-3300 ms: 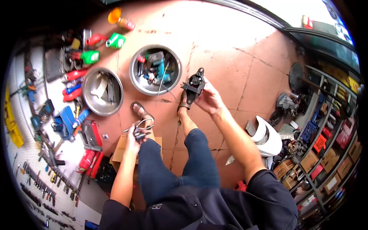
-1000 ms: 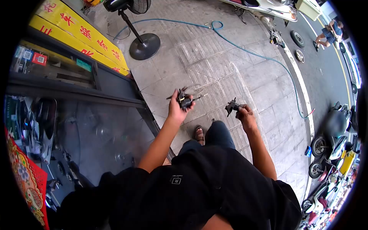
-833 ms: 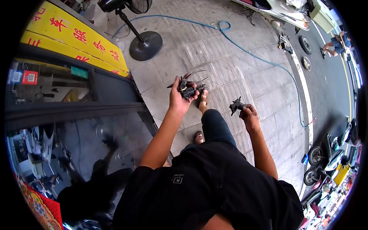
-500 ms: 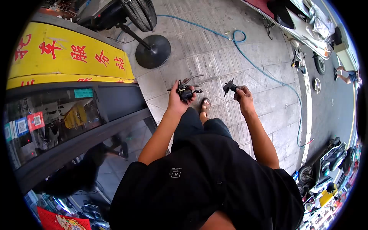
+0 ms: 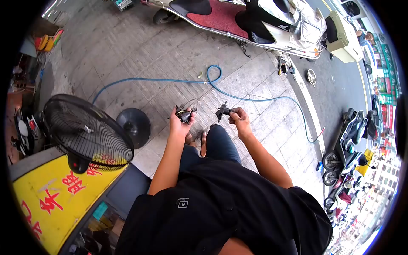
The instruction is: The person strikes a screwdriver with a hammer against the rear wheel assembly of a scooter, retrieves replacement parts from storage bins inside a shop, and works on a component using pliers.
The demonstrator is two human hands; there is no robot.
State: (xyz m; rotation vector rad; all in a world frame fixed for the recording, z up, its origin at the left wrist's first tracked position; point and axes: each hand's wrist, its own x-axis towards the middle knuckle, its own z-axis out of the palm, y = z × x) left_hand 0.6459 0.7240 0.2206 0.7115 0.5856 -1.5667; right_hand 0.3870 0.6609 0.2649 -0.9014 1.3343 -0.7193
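Observation:
My left hand (image 5: 177, 127), palm upward, has its fingers curled round a small dark mechanical part (image 5: 184, 114) with metal bits and thin wires or tubes sticking out; its exact kind is unclear. A short gap away, my right hand (image 5: 242, 122) grips a black fitting (image 5: 222, 111) between thumb and fingers. That fitting has several short prongs at its far end, which points toward my left hand. Both parts are held in front of my body, apart from each other, over the paved ground (image 5: 170, 93).
A black standing fan (image 5: 91, 129) is at the left, beside a yellow sign (image 5: 51, 199) with red characters. Across the paving runs a blue hose (image 5: 153, 79) with one loop. A scooter (image 5: 216, 21) stands ahead, and parked motorbikes (image 5: 340, 153) line the right.
My view has turned and I have stepped on the pavement, so the fan looms closer at left and the scooter shows more fully. Both hands still hold their parts.

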